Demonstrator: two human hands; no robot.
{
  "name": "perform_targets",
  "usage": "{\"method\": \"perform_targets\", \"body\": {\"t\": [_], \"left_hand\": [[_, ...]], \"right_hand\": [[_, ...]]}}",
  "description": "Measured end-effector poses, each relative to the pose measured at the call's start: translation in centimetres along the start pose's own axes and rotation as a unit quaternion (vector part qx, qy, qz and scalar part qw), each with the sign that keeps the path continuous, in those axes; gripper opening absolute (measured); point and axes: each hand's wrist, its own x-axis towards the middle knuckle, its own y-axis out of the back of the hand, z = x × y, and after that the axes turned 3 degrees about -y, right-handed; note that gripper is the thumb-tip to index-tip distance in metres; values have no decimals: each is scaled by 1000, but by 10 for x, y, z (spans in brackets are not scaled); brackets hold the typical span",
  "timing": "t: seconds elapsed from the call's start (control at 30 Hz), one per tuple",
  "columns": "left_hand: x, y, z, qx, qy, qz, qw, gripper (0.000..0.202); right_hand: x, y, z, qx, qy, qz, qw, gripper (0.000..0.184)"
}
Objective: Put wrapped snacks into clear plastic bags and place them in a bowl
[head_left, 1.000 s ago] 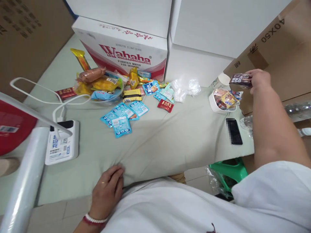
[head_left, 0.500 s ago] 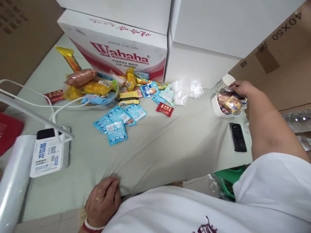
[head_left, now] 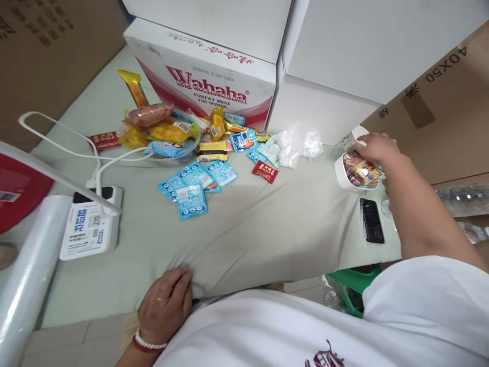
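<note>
At the far right, my right hand (head_left: 376, 147) reaches over a white tub (head_left: 343, 176). The tub holds several wrapped snacks (head_left: 367, 171), one in yellow packaging. Its fingers curl down at the tub's back edge; their tips are hidden, so anything in them cannot be made out. Near the front edge of the cloth-covered table (head_left: 244, 244), my left hand (head_left: 166, 300) rests with its fingers curled together and nothing visible in it. Beyond it lie several blue snack packets (head_left: 191, 201) and a red packet (head_left: 265, 172).
A clear bowl of snacks (head_left: 162, 132) stands before the Wahaba carton (head_left: 206, 81). Crumpled clear plastic (head_left: 288, 145) lies mid-back. A phone (head_left: 372, 220) is near the tub. On the left are a white device (head_left: 91, 224) with cables and a plastic roll (head_left: 34, 260).
The camera view has shifted, moving the left-side objects rightward in the picture. My right hand has moved slightly left over the tub's back edge. My left hand stays at the table edge.
</note>
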Motion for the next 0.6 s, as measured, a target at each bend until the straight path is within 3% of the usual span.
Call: {"method": "perform_targets", "body": {"t": [0.17, 0.3, 0.4, 0.5, 0.6], "left_hand": [[-1, -3, -1, -7, 5, -3, 1000, 28], [0, 1, 4, -37, 15, -8, 999, 27], [6, 13, 5, -121, 78, -22, 989, 24], [28, 24, -9, -172, 166, -5, 971, 23], [76, 20, -43, -115, 168, 25, 979, 21]], "right_hand": [[-40, -18, -39, -76, -3, -59, 995, 84], [-56, -41, -17, -74, 39, -19, 996, 79], [-57, -45, 3, -75, 58, 12, 995, 69], [-62, -40, -9, -69, 72, 129, 987, 58], [-87, -32, -59, 22, 134, 281, 950, 54]]}}
